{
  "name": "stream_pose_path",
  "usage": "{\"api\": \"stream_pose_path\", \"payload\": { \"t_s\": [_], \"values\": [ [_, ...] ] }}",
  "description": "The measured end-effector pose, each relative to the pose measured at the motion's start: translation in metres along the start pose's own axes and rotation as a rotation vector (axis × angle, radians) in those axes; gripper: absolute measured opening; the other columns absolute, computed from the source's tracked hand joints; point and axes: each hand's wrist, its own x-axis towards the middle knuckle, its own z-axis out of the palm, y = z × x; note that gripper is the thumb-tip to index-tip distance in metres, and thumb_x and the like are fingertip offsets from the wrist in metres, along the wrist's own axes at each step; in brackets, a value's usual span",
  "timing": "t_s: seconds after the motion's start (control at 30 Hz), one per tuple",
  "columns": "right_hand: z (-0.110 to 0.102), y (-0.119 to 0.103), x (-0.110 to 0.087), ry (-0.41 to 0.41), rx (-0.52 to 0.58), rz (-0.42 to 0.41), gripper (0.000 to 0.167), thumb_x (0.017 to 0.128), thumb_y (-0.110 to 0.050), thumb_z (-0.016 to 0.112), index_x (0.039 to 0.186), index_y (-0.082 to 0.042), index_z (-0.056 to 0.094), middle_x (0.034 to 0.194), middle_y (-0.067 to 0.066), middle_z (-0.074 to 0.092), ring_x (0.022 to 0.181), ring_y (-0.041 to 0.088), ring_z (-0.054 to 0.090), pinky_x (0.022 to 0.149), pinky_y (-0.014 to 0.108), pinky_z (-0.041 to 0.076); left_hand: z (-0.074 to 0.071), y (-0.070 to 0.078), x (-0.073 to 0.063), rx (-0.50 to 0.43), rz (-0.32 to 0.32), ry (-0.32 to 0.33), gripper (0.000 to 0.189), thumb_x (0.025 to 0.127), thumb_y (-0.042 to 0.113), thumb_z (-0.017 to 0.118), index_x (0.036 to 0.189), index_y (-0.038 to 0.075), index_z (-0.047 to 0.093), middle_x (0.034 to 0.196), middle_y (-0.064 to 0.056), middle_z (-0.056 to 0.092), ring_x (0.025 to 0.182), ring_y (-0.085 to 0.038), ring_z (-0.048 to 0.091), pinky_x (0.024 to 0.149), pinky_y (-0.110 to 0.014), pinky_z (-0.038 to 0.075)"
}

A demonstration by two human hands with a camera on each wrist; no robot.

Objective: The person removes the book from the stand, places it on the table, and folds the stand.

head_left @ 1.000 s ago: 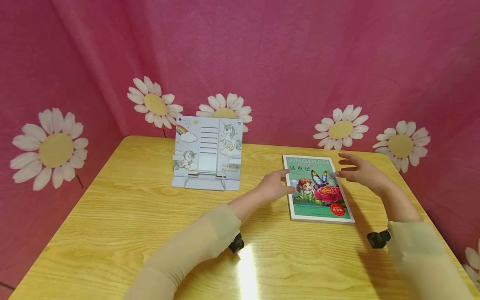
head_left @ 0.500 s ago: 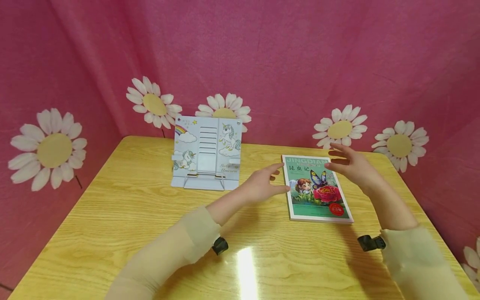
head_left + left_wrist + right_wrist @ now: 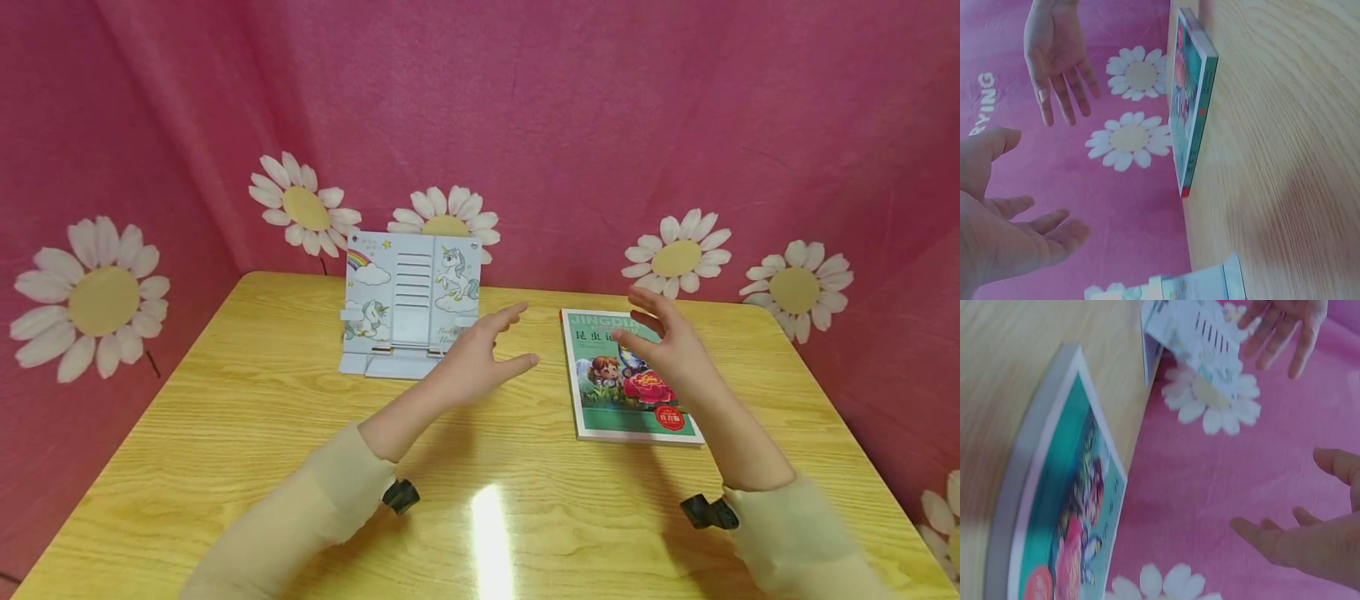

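A green-covered book (image 3: pixel 600 417) with a girl, a butterfly and a red flower on it lies flat on the table's right side. My right hand (image 3: pixel 671 342) hovers over its right part, hiding some of the cover; its fingers are relaxed and hold nothing. To the left, my left hand (image 3: pixel 476 358) hangs in the air in front of a white unicorn-print book stand (image 3: pixel 412 292), overlapping its lower right corner in the head view. Its fingers are spread, with nothing in them. In the left wrist view the book (image 3: pixel 1194 100) rests on the wood, both hands apart from it.
The book stand stands upright at the back left, with a wire support at its foot. Pink curtains (image 3: pixel 555 150) printed with daisies enclose the wooden table (image 3: pixel 247 417) at the back and sides. Small black cameras (image 3: pixel 401 496) sit at both wrists.
Both hands have moved left: the left hand from the book's left edge to the stand, the right hand from beside the book to above it. Book and stand stay put.
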Motion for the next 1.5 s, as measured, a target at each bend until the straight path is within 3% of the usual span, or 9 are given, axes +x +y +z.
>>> {"api": "stream_pose_path", "payload": {
  "t_s": [0.23,0.3,0.43,0.67,0.87,1.17,1.33,1.5],
  "values": [
    [0.028,-0.006,-0.004,0.05,0.18,-0.046,0.072,0.092,-0.023,0.062,0.151,-0.025,0.02,0.154,0.004,0.024,0.139,0.025,0.028,0.094,0.018,0.045,-0.016,-0.013,-0.013,-0.048,0.026,0.137,0.067,0.088,0.033,0.066,0.146,0.022,0.034,0.146,-0.005,0.041,0.132,-0.021,0.04,0.105,-0.039,0.04],
    [0.036,-0.006,-0.003,0.053,0.232,-0.051,0.072,0.092,-0.022,0.062,0.15,-0.027,0.02,0.154,0.003,0.023,0.139,0.024,0.028,0.09,0.013,0.045,-0.02,-0.018,-0.016,-0.074,0.023,0.173,0.067,0.089,0.032,0.065,0.147,0.022,0.034,0.147,-0.002,0.039,0.134,-0.02,0.038,0.105,-0.039,0.039],
    [0.049,-0.006,0.001,0.074,0.294,-0.059,0.071,0.091,-0.022,0.063,0.149,-0.029,0.022,0.152,0.001,0.024,0.138,0.022,0.029,0.093,0.018,0.045,-0.028,-0.027,-0.021,-0.118,0.025,0.256,0.066,0.088,0.029,0.066,0.146,0.023,0.035,0.148,0.001,0.038,0.134,-0.019,0.037,0.106,-0.039,0.038],
    [0.074,-0.011,0.01,0.134,0.384,-0.07,0.07,0.09,-0.017,0.065,0.147,-0.03,0.027,0.15,-0.003,0.03,0.135,0.017,0.034,0.105,0.041,0.04,-0.04,-0.048,-0.028,-0.153,0.027,0.439,0.064,0.086,0.026,0.07,0.143,0.024,0.04,0.145,0.001,0.042,0.131,-0.018,0.04,0.107,-0.035,0.038],
    [0.095,-0.019,0.02,0.181,0.46,-0.093,0.071,0.088,-0.013,0.066,0.146,-0.029,0.029,0.147,-0.004,0.033,0.129,0.015,0.04,0.102,0.039,0.043,-0.049,-0.067,-0.032,-0.17,0.027,0.572,0.064,0.085,0.022,0.07,0.142,0.019,0.042,0.142,-0.005,0.045,0.13,-0.021,0.041,0.106,-0.037,0.039],
    [0.121,-0.022,0.036,0.177,0.505,-0.107,0.074,0.087,-0.01,0.068,0.146,-0.029,0.029,0.147,-0.001,0.033,0.127,0.02,0.041,0.098,0.041,0.045,-0.06,-0.092,-0.031,-0.167,0.004,0.653,0.068,0.084,0.015,0.071,0.143,0.01,0.039,0.144,-0.012,0.042,0.131,-0.03,0.038,0.106,-0.048,0.035],
    [0.135,-0.021,0.045,0.188,0.518,-0.116,0.07,0.086,-0.006,0.067,0.144,-0.024,0.034,0.144,0.002,0.036,0.124,0.022,0.044,0.096,0.041,0.047,-0.066,-0.107,-0.029,-0.16,-0.059,0.689,0.07,0.084,0.016,0.071,0.144,0.009,0.036,0.143,-0.015,0.042,0.132,-0.029,0.039,0.106,-0.047,0.035],
    [0.148,-0.018,0.056,0.199,0.528,-0.069,0.067,0.086,-0.005,0.066,0.143,-0.023,0.035,0.142,0.008,0.037,0.122,0.026,0.046,0.093,0.038,0.048,-0.073,-0.12,-0.026,-0.161,-0.12,0.713,0.071,0.084,0.017,0.071,0.145,0.009,0.035,0.142,-0.016,0.041,0.131,-0.031,0.038,0.107,-0.048,0.034]
  ]
}}
